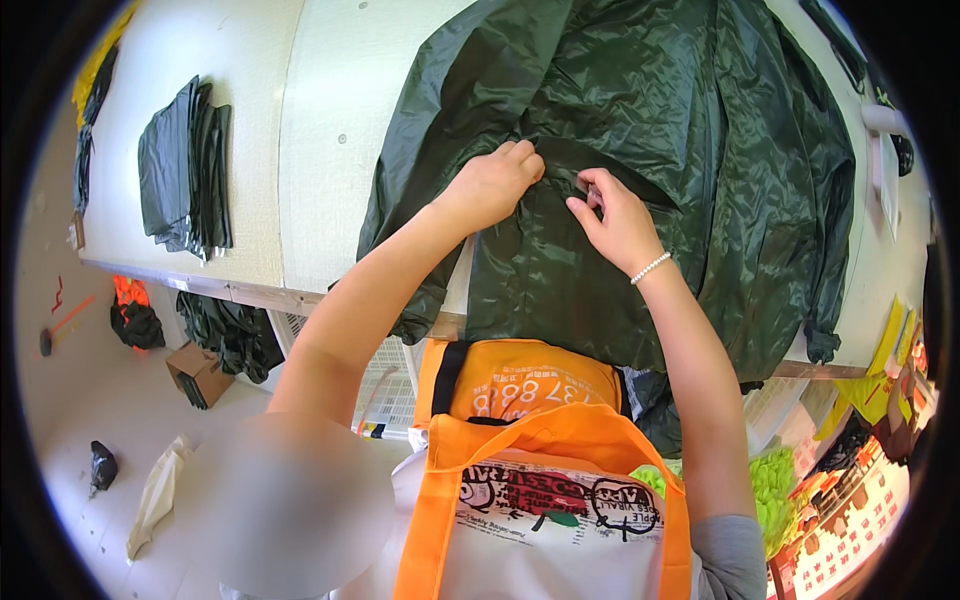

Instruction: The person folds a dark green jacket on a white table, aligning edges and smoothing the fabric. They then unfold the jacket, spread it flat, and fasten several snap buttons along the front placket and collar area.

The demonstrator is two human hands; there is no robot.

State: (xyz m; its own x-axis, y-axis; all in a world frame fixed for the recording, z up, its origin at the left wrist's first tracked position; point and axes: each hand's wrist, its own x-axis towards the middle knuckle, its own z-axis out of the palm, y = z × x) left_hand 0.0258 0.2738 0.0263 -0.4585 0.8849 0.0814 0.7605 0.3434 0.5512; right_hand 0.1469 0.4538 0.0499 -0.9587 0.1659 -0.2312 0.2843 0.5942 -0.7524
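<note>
A dark green, shiny rain jacket [640, 110] lies spread over the pale table in front of me and hangs over its near edge. My left hand [497, 185] is closed, its fingers pinching the jacket's fabric near the middle. Just to the right, my right hand [622, 225] has its thumb and fingers curled together at the end of a dark flap or opening [625, 180] in the jacket. What lies between these fingers is too small to make out. A beaded bracelet [651, 268] circles my right wrist.
A stack of folded dark green pieces [185, 170] lies on the table [320, 150] at the left. Beneath are a cardboard box [200, 372], dark garments [235, 330] and white crates [400, 370]. An orange bag [530, 375] sits against the near edge. Yellow material [880, 375] hangs right.
</note>
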